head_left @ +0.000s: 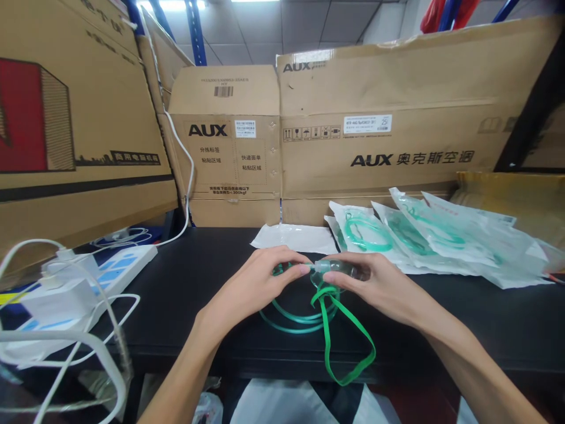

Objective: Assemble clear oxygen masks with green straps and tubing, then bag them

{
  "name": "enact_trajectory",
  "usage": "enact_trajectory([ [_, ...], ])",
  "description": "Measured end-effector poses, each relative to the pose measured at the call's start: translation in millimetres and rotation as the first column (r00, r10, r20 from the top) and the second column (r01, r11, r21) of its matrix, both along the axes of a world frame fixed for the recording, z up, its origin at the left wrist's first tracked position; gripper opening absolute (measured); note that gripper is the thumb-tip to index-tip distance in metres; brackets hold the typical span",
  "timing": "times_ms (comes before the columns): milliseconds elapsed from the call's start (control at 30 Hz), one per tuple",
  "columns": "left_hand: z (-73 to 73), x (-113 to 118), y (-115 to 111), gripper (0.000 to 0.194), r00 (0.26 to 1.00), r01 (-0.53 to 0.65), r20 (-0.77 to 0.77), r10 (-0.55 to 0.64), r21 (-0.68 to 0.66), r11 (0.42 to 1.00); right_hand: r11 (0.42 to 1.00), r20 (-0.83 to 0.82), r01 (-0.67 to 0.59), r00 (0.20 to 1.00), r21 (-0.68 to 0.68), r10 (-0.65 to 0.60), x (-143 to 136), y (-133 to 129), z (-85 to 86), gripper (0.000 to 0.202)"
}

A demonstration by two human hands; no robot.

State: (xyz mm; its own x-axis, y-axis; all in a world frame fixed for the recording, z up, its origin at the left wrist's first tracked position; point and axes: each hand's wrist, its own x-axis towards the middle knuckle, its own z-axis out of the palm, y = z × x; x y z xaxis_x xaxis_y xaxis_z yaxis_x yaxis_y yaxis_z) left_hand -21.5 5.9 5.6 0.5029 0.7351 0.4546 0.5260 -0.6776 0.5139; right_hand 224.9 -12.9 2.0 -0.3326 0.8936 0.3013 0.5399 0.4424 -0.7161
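Observation:
Over the front of the black table, my left hand [265, 277] pinches the end of a coiled green oxygen tube [302, 323] between thumb and fingers. The coil hangs below that hand. My right hand [384, 280] is wrapped round a clear plastic oxygen mask [346, 268], whose pale connector [323, 267] faces the tube end. The two meet or nearly meet; I cannot tell whether they are joined. From the mask a green elastic strap [359, 360] loops down past the table's front edge. My fingers hide much of the mask.
Several clear-and-white packets [366, 231] with green tubing lie piled at the right. A flat white packet [293, 238] is behind my hands. At left are a power strip [126, 262] and white cables [188, 165]. Cardboard sheets [225, 159] wall the back of the black table [176, 300].

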Motion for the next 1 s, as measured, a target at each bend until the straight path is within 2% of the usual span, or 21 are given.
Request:
enact_trajectory([
  [133,0.0,0.0,0.5,0.029,0.999,-0.052,-0.017,0.051,-0.013,0.999,0.998,0.029,0.059,0.998,0.028,-0.060,-3.5,-1.1,0.3,0.051],
  [333,-0.3,5.5,-2.6,0.034,0.999,-0.031,-0.012,0.031,0.016,0.999,0.995,0.045,0.022,0.999,0.102,-0.027,-0.2,-2.9,1.6,0.048],
  [633,-7.7,20.5,-4.2,0.020,0.996,-0.021,0.083,0.016,0.052,0.998,0.978,0.093,0.073,0.991,0.196,-0.093,8.5,-4.5,3.7,0.041],
  [800,-8.9,21.0,-4.3,0.014,0.996,0.003,0.086,-0.013,0.119,0.993,0.988,0.078,0.027,0.996,0.154,-0.039,6.7,-8.5,6.7,0.039],
  [1000,-9.7,22.2,-6.2,0.012,0.997,-0.004,0.074,-0.009,0.161,0.987,0.998,0.008,0.056,0.998,0.005,-0.056,6.4,-4.6,4.4,0.050],
])
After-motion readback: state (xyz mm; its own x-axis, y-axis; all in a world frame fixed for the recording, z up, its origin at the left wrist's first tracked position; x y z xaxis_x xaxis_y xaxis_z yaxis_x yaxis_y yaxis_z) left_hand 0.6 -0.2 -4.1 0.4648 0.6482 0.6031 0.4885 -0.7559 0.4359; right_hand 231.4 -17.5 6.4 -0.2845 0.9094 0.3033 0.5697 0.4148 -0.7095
